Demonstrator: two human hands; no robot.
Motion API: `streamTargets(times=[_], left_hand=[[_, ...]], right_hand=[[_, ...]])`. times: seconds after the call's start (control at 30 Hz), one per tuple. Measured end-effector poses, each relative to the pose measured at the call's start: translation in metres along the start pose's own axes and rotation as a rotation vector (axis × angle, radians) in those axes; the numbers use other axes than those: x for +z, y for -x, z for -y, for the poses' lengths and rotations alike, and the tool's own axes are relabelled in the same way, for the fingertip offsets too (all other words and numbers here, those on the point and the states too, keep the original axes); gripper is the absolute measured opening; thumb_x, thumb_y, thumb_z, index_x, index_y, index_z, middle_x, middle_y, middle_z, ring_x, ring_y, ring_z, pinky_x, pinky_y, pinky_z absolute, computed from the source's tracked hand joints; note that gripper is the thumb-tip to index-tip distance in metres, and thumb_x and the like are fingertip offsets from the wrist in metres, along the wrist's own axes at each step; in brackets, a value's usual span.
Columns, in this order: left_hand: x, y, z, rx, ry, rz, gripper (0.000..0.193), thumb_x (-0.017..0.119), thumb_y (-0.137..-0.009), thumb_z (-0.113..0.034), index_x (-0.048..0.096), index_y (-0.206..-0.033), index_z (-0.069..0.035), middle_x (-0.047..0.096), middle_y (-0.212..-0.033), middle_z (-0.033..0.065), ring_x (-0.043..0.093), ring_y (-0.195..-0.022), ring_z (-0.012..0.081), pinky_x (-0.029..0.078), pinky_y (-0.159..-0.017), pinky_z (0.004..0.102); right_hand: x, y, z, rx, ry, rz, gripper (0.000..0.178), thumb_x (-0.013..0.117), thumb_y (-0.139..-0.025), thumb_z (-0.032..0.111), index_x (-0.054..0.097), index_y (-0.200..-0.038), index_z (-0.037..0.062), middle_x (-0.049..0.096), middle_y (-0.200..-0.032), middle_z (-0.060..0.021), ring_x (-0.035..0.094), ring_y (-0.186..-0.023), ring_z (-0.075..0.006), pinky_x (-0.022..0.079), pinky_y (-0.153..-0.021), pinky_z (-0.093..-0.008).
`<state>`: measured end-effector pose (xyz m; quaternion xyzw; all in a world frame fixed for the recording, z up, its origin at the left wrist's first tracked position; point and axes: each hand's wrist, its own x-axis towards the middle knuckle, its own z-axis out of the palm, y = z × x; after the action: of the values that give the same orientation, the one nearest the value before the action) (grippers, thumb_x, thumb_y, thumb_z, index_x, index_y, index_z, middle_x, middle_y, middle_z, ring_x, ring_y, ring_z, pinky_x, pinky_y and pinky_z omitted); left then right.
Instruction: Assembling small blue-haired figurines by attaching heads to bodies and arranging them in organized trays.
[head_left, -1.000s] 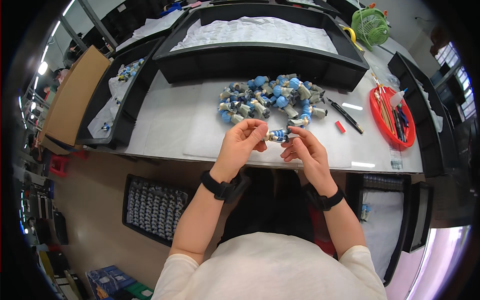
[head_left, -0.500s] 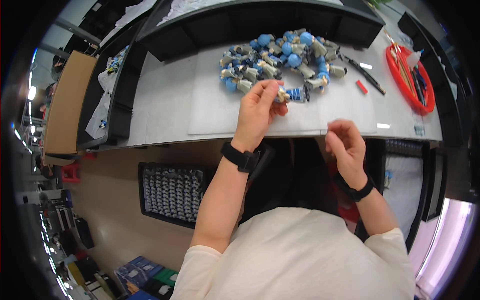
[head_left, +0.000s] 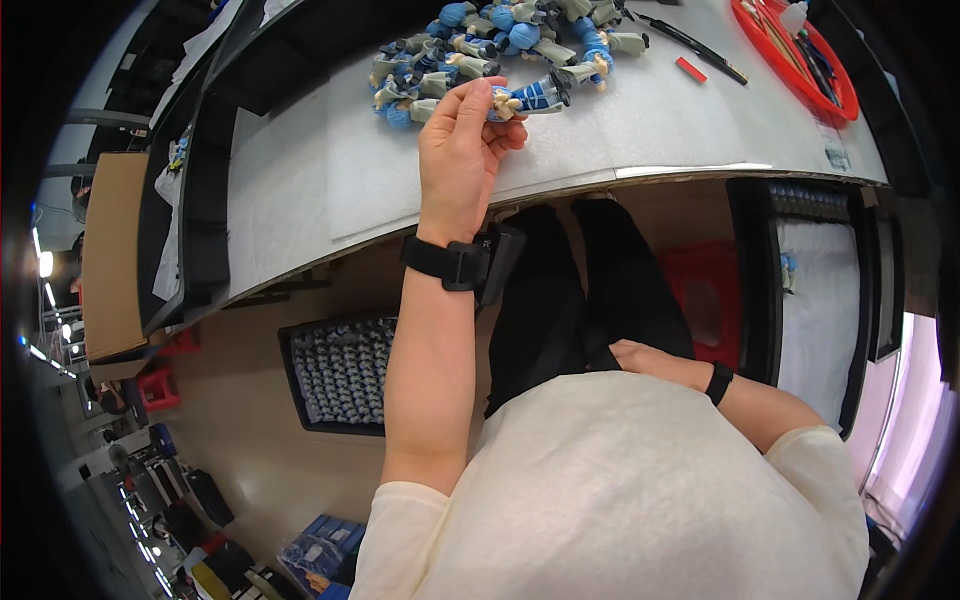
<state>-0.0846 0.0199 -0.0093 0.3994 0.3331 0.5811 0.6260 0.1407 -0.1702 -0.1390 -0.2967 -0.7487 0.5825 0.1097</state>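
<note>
Between thumb and fingers, my left hand [head_left: 462,150] pinches a small figurine [head_left: 538,97] over the front part of the table. The figurine lies on its side in the grip, its blue-and-white striped part and dark feet pointing right; my fingers cover its head end. Just beyond is a pile of similar figurines [head_left: 520,35] with blue heads and grey bodies. My right hand [head_left: 650,360] lies low on my lap, against the dark trousers. Its fingertips are tucked out of sight.
A black pen-like tool [head_left: 692,48] and a small red block [head_left: 690,70] lie right of the pile. Beyond them stands a red basket [head_left: 845,105] of tools. Below the table are a tray of figurines [head_left: 340,375], a red stool [head_left: 705,290] and a black crate [head_left: 755,300].
My right hand has dropped from the table's front edge to my lap. The left keeps hold of the figurine. The view has shifted, so the table sits higher in the picture.
</note>
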Motion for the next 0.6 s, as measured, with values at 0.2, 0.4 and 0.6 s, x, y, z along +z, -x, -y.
streamTargets(times=[0.2,0.4,0.6], left_hand=[[-0.003,0.003,-0.003,-0.008,0.048,-0.022,0.024,0.049,-0.09,-0.024,0.055,-0.098,-0.001,0.058,-0.078,0.0062,0.054,-0.064,0.0115,0.046,-0.062,0.0243],[0.002,0.006,-0.006,-0.057,0.047,-0.017,0.023,0.047,-0.091,-0.022,0.056,-0.1,-0.002,0.057,-0.076,0.0033,0.054,-0.066,0.0094,0.045,-0.062,0.0217],[-0.001,0.002,-0.003,-0.063,0.049,-0.009,0.023,0.049,-0.091,-0.023,0.056,-0.1,-0.003,0.057,-0.077,0.0016,0.053,-0.066,0.0088,0.044,-0.062,0.0218]], right_hand=[[-0.029,-0.002,0.027,0.185,0.143,0.217,0.024,0.053,-0.084,0.018,0.058,-0.097,-0.0009,0.06,-0.087,-0.0153,0.058,-0.081,-0.0233,0.047,-0.071,-0.0312],[-0.017,0.006,0.025,0.036,-0.032,-0.114,0.017,0.062,-0.072,0.011,0.055,-0.081,-0.0024,0.055,-0.084,-0.0138,0.054,-0.079,-0.027,0.043,-0.068,-0.0309],[-0.018,-0.002,0.024,0.098,-0.233,-0.065,0.014,0.062,-0.073,0.008,0.053,-0.073,-0.0021,0.043,-0.073,-0.0081,0.042,-0.071,-0.0197,0.039,-0.063,-0.029]])
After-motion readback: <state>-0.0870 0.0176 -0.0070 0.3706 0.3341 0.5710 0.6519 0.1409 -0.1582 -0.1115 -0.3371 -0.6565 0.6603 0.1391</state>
